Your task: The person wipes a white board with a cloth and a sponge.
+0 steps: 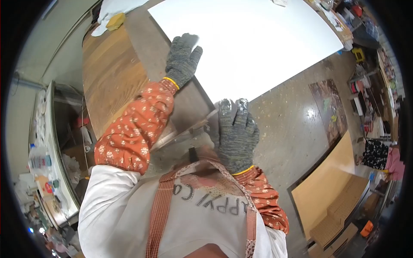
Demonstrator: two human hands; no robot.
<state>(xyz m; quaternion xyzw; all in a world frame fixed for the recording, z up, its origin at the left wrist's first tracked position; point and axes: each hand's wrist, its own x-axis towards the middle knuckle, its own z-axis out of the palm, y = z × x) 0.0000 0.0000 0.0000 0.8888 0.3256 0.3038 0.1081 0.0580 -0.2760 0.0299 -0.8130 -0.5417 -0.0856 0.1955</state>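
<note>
A large white panel (258, 51) spreads out in front of me, its near corner pointing toward my body. My left hand (184, 60) wears a grey knitted glove with a yellow cuff. It rests along the panel's left edge, fingers stretched and thumb apart. At the near corner, my right hand (237, 135), in a matching glove, reaches forward with straight fingers. Its fingertips touch the corner, and a shiny, pale coating shows on them. Whether anything lies beneath its palm is hidden. Orange flowered sleeves (133, 124) cover both forearms.
Left of the panel is a brown wood-grain board (109, 77), with a yellow cloth or sponge (115, 21) at its far end. Tan sheets (322, 185) and cardboard (340, 215) lean at right. A stained dark mat (329, 109) lies on the floor. Cluttered shelves line the right.
</note>
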